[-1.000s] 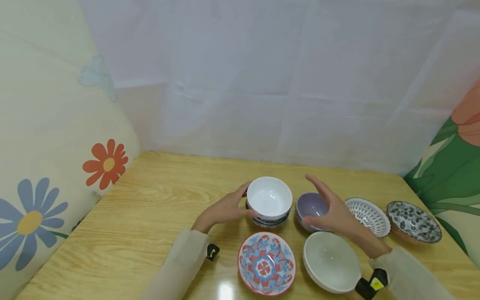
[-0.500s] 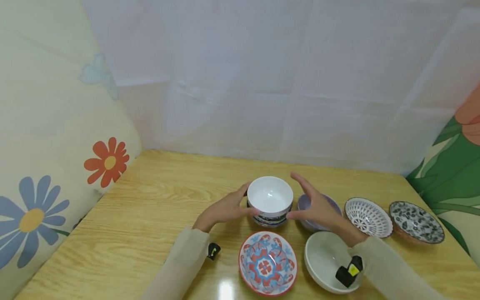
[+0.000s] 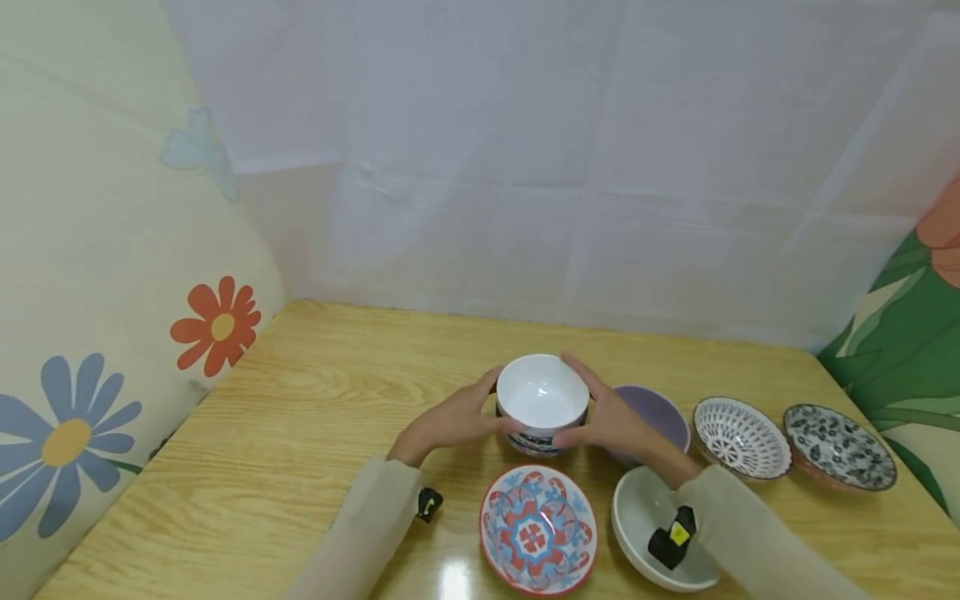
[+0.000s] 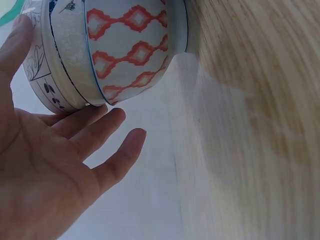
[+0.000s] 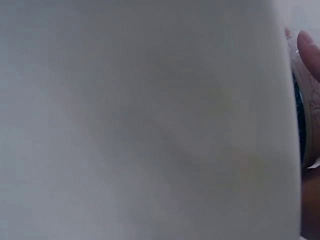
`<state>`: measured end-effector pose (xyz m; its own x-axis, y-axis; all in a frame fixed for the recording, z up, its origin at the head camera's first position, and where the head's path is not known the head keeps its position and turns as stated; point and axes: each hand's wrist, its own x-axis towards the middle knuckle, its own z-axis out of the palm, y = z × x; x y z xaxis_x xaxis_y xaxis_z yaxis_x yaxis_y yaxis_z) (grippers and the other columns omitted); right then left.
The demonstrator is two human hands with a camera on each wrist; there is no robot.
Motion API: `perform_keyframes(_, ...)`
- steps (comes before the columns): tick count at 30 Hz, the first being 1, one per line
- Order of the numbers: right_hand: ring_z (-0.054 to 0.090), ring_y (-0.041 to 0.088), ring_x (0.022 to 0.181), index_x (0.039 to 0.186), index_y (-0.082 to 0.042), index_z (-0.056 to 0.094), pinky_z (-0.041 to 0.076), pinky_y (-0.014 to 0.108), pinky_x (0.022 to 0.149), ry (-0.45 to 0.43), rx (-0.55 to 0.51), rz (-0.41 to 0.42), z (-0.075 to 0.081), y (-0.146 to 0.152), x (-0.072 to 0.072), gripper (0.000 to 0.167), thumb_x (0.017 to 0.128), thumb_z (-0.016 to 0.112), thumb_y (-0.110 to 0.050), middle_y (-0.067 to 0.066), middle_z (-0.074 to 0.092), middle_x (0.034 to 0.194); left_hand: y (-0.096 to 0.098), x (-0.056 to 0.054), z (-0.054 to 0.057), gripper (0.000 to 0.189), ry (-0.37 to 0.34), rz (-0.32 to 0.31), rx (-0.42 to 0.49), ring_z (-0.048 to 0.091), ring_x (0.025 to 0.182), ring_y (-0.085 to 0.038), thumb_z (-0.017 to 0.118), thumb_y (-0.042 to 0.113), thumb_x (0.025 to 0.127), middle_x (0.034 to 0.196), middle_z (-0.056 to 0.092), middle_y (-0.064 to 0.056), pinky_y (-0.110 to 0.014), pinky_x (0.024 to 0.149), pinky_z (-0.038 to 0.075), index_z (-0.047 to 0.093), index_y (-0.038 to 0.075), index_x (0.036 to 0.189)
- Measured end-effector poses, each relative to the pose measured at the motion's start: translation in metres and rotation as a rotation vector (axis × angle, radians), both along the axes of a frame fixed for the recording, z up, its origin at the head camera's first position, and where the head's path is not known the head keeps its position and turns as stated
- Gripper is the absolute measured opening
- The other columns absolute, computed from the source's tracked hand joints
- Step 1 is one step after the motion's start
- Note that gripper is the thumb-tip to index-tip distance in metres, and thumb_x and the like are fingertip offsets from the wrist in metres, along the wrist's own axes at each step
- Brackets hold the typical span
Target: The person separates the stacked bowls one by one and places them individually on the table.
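Observation:
A white bowl (image 3: 542, 393) with a plain inside tops a stack of bowls on the table. My left hand (image 3: 452, 419) holds its left side, thumb in front and fingers farther back. On the opposite side, my right hand (image 3: 617, 427) grips it the same way. The left wrist view shows a lower bowl with a red diamond pattern (image 4: 132, 52) under the others; the lower fingers of that hand stand off the stack. Most of the right wrist view is blocked by a blurred pale surface (image 5: 150, 120); only part of a hand and the stack show at its edge.
Nearest me stand a red-and-blue patterned bowl (image 3: 536, 533) and a pale cream bowl (image 3: 637, 533), partly under my right forearm. A purple bowl (image 3: 660, 414), a white patterned bowl (image 3: 738, 437) and a dark-flowered bowl (image 3: 840, 446) line the right. White cloth (image 3: 450, 167) hangs behind.
My right hand has moved left from over the purple bowl to the stack and now holds its right side. My left hand has stayed at the stack's left side.

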<state>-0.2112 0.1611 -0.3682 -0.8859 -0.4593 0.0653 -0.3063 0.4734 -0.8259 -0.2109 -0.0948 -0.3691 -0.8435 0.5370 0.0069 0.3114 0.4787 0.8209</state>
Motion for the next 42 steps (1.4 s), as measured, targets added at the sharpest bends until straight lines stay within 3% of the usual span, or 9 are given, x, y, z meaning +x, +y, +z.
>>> perform_keyframes(8, 0.039, 0.042, 0.132, 0.153, -0.009, 0.016, 0.032, 0.058, 0.108, 0.005, -0.062, 0.022, 0.001, -0.008, -0.002, 0.117, 0.064, 0.089, -0.032, 0.023, 0.032, 0.15, -0.001, -0.001, 0.001, 0.087, 0.002, 0.012, -0.002, 0.036, 0.139, -0.027, 0.071, 0.038, 0.085, 0.151, 0.037, -0.009, -0.051, 0.111, 0.033, 0.02, 0.019, 0.153)
perform_keyframes(19, 0.038, 0.043, 0.133, 0.153, -0.009, 0.02, 0.033, 0.06, 0.107, 0.093, -0.037, -0.009, -0.006, -0.009, -0.002, 0.116, 0.062, 0.09, -0.029, 0.022, 0.029, 0.152, -0.003, 0.0, -0.001, 0.087, -0.012, -0.003, 0.007, 0.034, 0.14, -0.027, 0.07, 0.038, 0.086, 0.153, 0.034, -0.009, -0.049, 0.113, 0.031, 0.019, 0.016, 0.152)
perform_keyframes(26, 0.037, 0.044, 0.133, 0.152, -0.003, 0.018, 0.032, 0.059, 0.107, 0.133, -0.063, 0.018, -0.007, -0.01, -0.001, 0.122, 0.059, 0.092, -0.03, 0.024, 0.028, 0.151, -0.003, 0.0, 0.001, 0.086, -0.015, -0.005, 0.009, 0.034, 0.14, -0.027, 0.07, 0.036, 0.086, 0.152, 0.035, -0.01, -0.05, 0.112, 0.032, 0.019, 0.016, 0.152)
perform_keyframes(42, 0.035, 0.042, 0.135, 0.151, -0.002, 0.023, 0.031, 0.057, 0.109, 0.183, -0.037, -0.052, -0.011, -0.011, 0.001, 0.116, 0.059, 0.092, -0.024, 0.022, 0.028, 0.153, -0.003, -0.003, -0.002, 0.094, 0.004, -0.028, 0.0, 0.034, 0.14, -0.028, 0.073, 0.043, 0.081, 0.152, 0.035, -0.01, -0.05, 0.113, 0.031, 0.019, 0.016, 0.153)
